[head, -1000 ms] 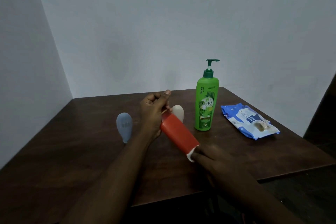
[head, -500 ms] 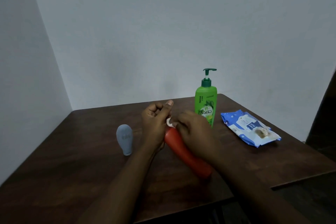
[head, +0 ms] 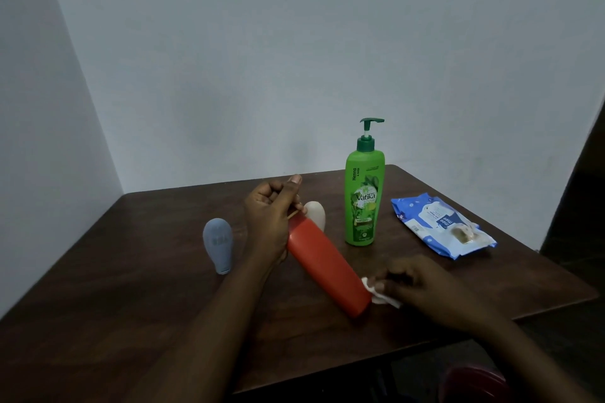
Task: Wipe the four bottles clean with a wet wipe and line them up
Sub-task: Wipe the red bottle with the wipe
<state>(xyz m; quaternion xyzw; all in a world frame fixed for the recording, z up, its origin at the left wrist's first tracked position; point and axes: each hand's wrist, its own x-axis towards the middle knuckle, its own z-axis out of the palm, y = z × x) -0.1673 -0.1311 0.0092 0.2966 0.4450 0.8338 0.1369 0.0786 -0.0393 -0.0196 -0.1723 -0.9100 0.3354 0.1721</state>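
The red bottle (head: 327,263) is slanted over the table (head: 131,298), its long axis running from far left down to near right. The left hand (head: 270,216) grips its upper end in curled fingers, thumb raised. At the lower end, the right hand (head: 422,288) pinches a white wet wipe (head: 376,293) against the bottle. A white bottle (head: 317,211) stands partly hidden behind the upper end. A green pump bottle (head: 363,203) stands upright to the right, a grey-blue bottle (head: 218,244) is left of the left hand, and a blue wipes pack (head: 442,226) lies far right.
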